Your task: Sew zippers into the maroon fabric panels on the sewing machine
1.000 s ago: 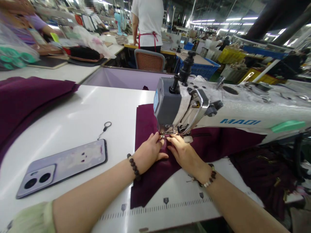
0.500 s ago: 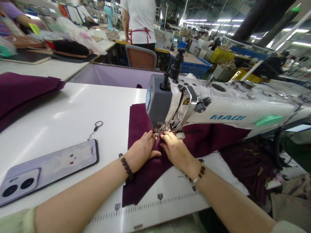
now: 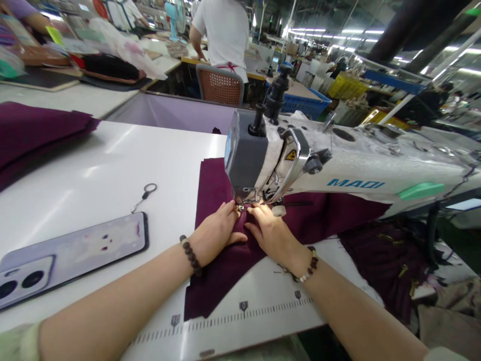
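Observation:
A dark purple piece of fabric [image 3: 225, 281] lies on the white table of a sewing machine [image 3: 248, 150], passing under its presser foot [image 3: 241, 206]. Flat on the fabric, just left of the foot, rests my left hand [image 3: 218, 231], open, with its thumb pointing right. My right hand [image 3: 272, 231] presses the cloth close to the foot's right side; its fingers are stretched forward, thumb apart. The two thumbs face each other across a narrow strip of cloth. My fingertips partly hide the needle area, and the machine arm covers some of the fabric behind.
A phone [image 3: 86, 250] with a ring strap [image 3: 150, 188] lies left of my forearm. More purple fabric [image 3: 41, 135] is stacked at far left. Purple pieces with zippers [image 3: 387, 255] hang at right. Beyond a chair [image 3: 220, 85] stands a person [image 3: 221, 35] in white.
The view has shifted slightly, and the person at the back now leans more to the right. My hands and the fabric hold nearly the same place at the presser foot.

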`<move>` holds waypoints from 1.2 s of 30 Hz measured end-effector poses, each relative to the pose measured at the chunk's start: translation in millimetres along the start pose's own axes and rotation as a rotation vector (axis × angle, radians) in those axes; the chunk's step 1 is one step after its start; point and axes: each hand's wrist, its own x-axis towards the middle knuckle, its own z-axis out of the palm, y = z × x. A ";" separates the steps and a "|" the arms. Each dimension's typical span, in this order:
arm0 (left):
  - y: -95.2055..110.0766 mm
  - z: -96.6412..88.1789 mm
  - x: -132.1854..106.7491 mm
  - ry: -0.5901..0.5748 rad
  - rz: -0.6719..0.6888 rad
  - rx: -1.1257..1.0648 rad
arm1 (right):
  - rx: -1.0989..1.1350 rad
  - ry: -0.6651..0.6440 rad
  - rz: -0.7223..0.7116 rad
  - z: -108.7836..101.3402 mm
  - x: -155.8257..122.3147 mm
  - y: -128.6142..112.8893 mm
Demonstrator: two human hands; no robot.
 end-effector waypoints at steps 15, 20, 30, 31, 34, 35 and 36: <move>-2.8 -0.5 2.1 0.009 0.031 0.020 | -0.001 0.011 -0.001 2.1 0.9 1.0; -4.0 0.1 3.3 0.023 0.028 0.019 | -0.014 0.022 -0.003 2.6 0.9 1.6; -3.7 -2.7 6.0 0.012 0.013 -0.017 | -0.028 0.020 0.005 2.4 3.4 1.6; -3.7 -2.7 6.1 0.016 0.012 -0.016 | -0.025 0.024 0.004 2.4 3.7 1.6; -3.8 -3.0 6.6 0.009 0.007 -0.008 | -0.020 0.029 0.000 2.3 4.0 1.9; -4.0 -3.0 6.8 0.009 0.008 -0.003 | -0.021 0.027 -0.001 2.1 4.1 2.0; -4.3 -2.8 6.9 0.011 0.011 0.002 | -0.024 0.024 0.001 1.8 4.2 2.0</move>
